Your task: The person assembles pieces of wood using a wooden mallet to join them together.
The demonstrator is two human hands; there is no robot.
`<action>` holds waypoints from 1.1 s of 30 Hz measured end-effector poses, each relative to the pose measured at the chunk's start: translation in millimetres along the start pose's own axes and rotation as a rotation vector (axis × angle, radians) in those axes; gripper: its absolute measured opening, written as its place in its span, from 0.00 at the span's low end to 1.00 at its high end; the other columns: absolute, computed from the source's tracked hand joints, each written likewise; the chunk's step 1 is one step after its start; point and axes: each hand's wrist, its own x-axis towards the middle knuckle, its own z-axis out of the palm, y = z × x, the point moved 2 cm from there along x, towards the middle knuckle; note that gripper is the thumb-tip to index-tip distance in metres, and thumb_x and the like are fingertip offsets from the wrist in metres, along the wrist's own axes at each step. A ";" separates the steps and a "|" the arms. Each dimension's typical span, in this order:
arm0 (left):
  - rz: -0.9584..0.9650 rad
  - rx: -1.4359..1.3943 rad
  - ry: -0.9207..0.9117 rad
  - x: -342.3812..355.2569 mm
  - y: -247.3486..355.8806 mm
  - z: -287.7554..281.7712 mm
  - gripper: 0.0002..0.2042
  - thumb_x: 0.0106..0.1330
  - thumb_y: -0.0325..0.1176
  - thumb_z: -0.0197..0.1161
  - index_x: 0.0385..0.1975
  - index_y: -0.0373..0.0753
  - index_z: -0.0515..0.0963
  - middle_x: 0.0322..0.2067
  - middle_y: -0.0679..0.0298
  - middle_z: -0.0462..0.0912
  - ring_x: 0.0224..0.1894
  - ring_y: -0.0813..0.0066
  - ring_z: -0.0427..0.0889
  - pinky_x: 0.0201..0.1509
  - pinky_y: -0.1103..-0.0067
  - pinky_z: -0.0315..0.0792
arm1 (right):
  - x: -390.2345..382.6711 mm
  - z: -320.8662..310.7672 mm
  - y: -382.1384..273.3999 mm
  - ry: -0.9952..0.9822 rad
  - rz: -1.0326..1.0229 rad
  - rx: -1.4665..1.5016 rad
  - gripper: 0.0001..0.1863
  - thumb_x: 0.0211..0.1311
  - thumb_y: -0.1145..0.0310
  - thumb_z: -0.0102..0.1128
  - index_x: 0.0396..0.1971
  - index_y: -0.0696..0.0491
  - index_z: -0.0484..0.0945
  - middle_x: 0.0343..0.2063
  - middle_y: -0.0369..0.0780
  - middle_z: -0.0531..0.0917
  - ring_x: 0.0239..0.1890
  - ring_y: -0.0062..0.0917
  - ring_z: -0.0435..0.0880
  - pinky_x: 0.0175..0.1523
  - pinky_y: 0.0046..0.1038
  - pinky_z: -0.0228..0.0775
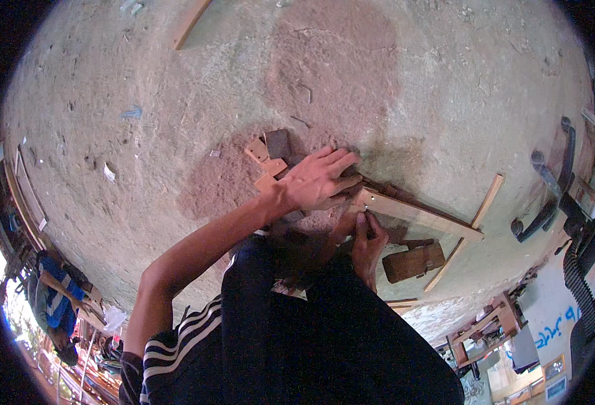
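Observation:
My left hand (321, 177) reaches in from the left, palm down, fingers bent and closed over something hidden beneath them. Below it, my right hand (367, 244) is closed in a pinch, thumb tip against the near end of a pale wooden bar (412, 214); anything between its fingers is too small to name. The bar has small holes or metal spots at that end and slants away to the right. Beside my left wrist lie several small wooden pieces with holes (265, 160) and a dark grey block (278, 144).
The bar's far end meets a thin wooden strip (488, 201) on the concrete floor (196, 94). A brown block (413, 262) lies right of my right hand. Bent nail-like bits (301, 122) lie ahead. Black metal tubing (547, 182) stands far right; another person (58, 290) is at far left.

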 end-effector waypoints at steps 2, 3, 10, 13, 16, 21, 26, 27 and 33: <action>0.002 -0.008 0.007 0.2 -0.1 0.3 0.20 0.56 0.42 0.67 0.48 0.43 0.83 0.54 0.57 0.73 0.56 0.61 0.71 0.58 0.68 0.67 | 0.4 -0.3 -0.8 0.004 0.025 0.029 0.14 0.70 0.66 0.59 0.42 0.63 0.83 0.35 0.44 0.88 0.37 0.25 0.81 0.48 0.30 0.74; 0.005 -0.010 0.018 0.2 0.0 0.3 0.20 0.56 0.42 0.67 0.48 0.43 0.83 0.54 0.57 0.73 0.56 0.61 0.71 0.58 0.68 0.67 | 0.5 -0.4 -1.8 0.007 0.020 0.033 0.14 0.70 0.66 0.59 0.42 0.63 0.83 0.35 0.44 0.87 0.36 0.25 0.81 0.48 0.30 0.73; -0.037 0.009 -0.072 -1.8 -1.0 4.7 0.24 0.55 0.44 0.70 0.53 0.46 0.81 0.57 0.55 0.72 0.62 0.55 0.71 0.61 0.63 0.69 | 1.6 2.1 -5.3 0.006 0.088 0.135 0.13 0.69 0.66 0.60 0.40 0.62 0.84 0.32 0.42 0.87 0.34 0.22 0.79 0.45 0.29 0.73; -0.039 -0.002 -0.059 -2.7 -1.5 6.0 0.24 0.54 0.43 0.70 0.52 0.45 0.81 0.56 0.56 0.72 0.61 0.55 0.72 0.61 0.63 0.69 | 2.2 1.6 -3.7 0.015 0.040 0.085 0.13 0.70 0.66 0.61 0.41 0.63 0.84 0.32 0.41 0.87 0.33 0.21 0.78 0.43 0.29 0.73; -0.045 -0.009 -0.047 -2.5 -1.9 6.1 0.24 0.53 0.43 0.71 0.51 0.44 0.82 0.56 0.56 0.73 0.59 0.56 0.72 0.60 0.63 0.69 | 1.6 1.4 -0.3 0.019 0.021 0.075 0.15 0.70 0.66 0.60 0.41 0.64 0.83 0.32 0.40 0.86 0.34 0.21 0.78 0.43 0.26 0.72; -0.032 0.001 -0.040 -0.5 -2.1 3.7 0.17 0.56 0.42 0.65 0.44 0.43 0.83 0.53 0.58 0.73 0.56 0.58 0.72 0.60 0.67 0.67 | -1.0 5.6 3.3 0.037 0.003 0.059 0.13 0.70 0.67 0.59 0.37 0.64 0.83 0.30 0.39 0.85 0.33 0.19 0.76 0.41 0.25 0.71; -0.024 -0.001 -0.009 0.1 -2.2 2.6 0.19 0.54 0.41 0.66 0.46 0.42 0.82 0.52 0.57 0.73 0.55 0.59 0.72 0.58 0.67 0.68 | -1.7 6.5 6.6 0.031 0.019 0.101 0.13 0.71 0.67 0.58 0.33 0.62 0.82 0.27 0.37 0.83 0.30 0.18 0.75 0.37 0.25 0.69; -0.016 0.010 -0.003 0.4 -2.3 2.5 0.19 0.54 0.41 0.67 0.46 0.41 0.82 0.52 0.57 0.73 0.55 0.59 0.72 0.58 0.67 0.68 | -1.7 5.6 8.0 0.032 0.029 0.101 0.13 0.71 0.67 0.58 0.33 0.62 0.81 0.26 0.36 0.83 0.30 0.18 0.75 0.36 0.25 0.69; -0.058 -0.102 0.008 2.8 3.2 -7.0 0.23 0.55 0.40 0.68 0.51 0.41 0.81 0.53 0.58 0.73 0.54 0.60 0.74 0.55 0.66 0.69 | -0.4 3.9 16.1 -0.028 0.084 0.142 0.15 0.68 0.63 0.63 0.43 0.61 0.84 0.34 0.45 0.88 0.37 0.24 0.83 0.45 0.29 0.75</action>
